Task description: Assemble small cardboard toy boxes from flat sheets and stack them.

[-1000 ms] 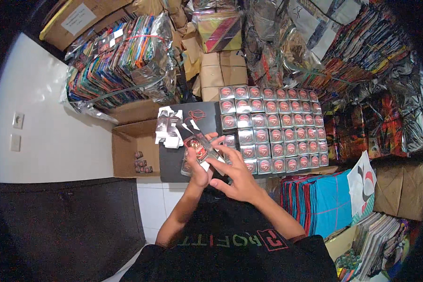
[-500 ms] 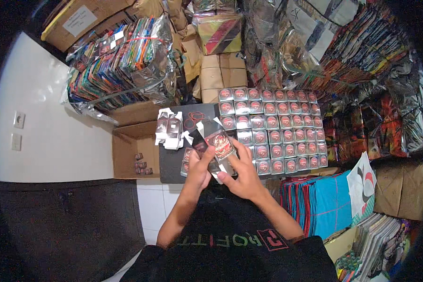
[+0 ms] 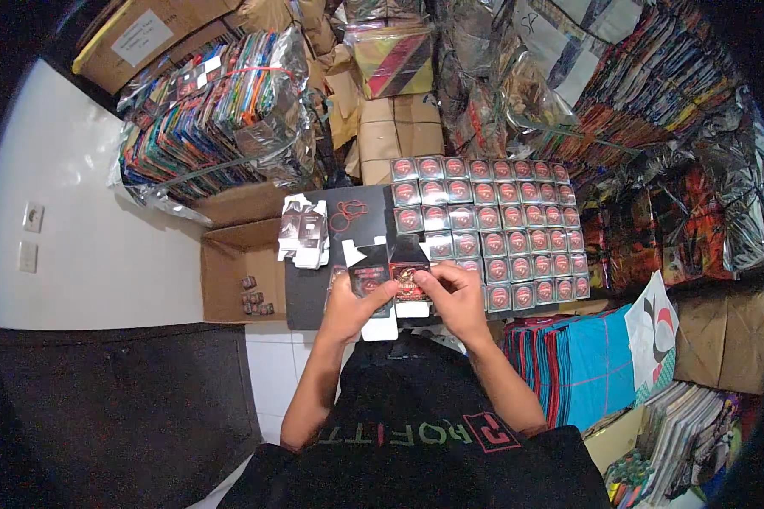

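A small dark carton point(image 3: 406, 290) with a red-and-gold printed panel is held in front of me, opened out with its black and white flaps sticking up and down. My left hand point(image 3: 352, 305) grips its left side, thumb across the dark panel. On the red panel's right edge my right hand point(image 3: 455, 299) is closed, thumb on the front. Left of the hands lies a pile of flattened cartons point(image 3: 302, 231), dark and white. Rows of small clear-sided boxes with round red labels point(image 3: 509, 220) stand to the right; a few more boxes are partly hidden behind my left hand.
Red rubber bands point(image 3: 348, 214) lie on the dark table point(image 3: 373, 204). An open cardboard box point(image 3: 221, 280) at the left holds several small items. Wrapped bundles point(image 3: 208, 110) rise behind, and a blue folded stack point(image 3: 598, 365) stands at the right.
The carton has turned from a tilt to nearly upright, its panels spread toward me. My right hand has shifted slightly right, with its thumb now on the red panel.
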`<control>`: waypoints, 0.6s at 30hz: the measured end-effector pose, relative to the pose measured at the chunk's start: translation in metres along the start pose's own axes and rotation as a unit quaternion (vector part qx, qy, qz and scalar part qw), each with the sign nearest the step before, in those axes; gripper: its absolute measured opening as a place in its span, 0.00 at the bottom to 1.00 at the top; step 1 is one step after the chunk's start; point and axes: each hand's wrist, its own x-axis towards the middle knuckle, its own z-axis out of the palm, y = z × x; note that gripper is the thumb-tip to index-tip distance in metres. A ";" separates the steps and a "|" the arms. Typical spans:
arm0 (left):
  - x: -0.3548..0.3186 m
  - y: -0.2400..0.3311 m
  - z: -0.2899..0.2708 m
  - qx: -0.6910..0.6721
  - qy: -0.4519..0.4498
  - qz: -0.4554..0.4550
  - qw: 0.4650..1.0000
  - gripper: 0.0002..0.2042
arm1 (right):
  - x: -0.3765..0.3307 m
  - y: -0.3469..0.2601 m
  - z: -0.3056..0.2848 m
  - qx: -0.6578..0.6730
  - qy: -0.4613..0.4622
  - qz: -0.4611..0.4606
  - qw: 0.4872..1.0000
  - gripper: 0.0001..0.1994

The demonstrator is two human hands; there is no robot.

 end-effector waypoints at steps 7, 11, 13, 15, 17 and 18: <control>-0.005 0.009 -0.001 0.030 -0.003 -0.001 1.000 0.15 | -0.004 0.012 0.000 -0.014 -0.003 -0.017 1.000 0.11; -0.010 0.009 -0.011 0.064 -0.040 -0.014 0.997 0.17 | -0.005 0.021 0.001 -0.014 -0.019 -0.010 1.000 0.12; -0.011 0.009 -0.011 0.062 -0.050 -0.002 0.997 0.20 | -0.008 0.015 0.006 0.019 0.005 -0.008 1.000 0.13; -0.011 0.009 -0.011 0.058 -0.070 0.023 0.996 0.24 | -0.010 0.014 0.007 0.052 0.027 -0.006 0.998 0.15; -0.015 0.013 -0.008 0.095 -0.105 0.055 0.988 0.36 | -0.012 0.016 0.002 0.031 -0.033 -0.002 0.999 0.17; -0.013 0.014 0.002 0.036 -0.128 0.126 0.983 0.48 | -0.013 0.019 0.001 0.031 -0.034 -0.002 0.999 0.17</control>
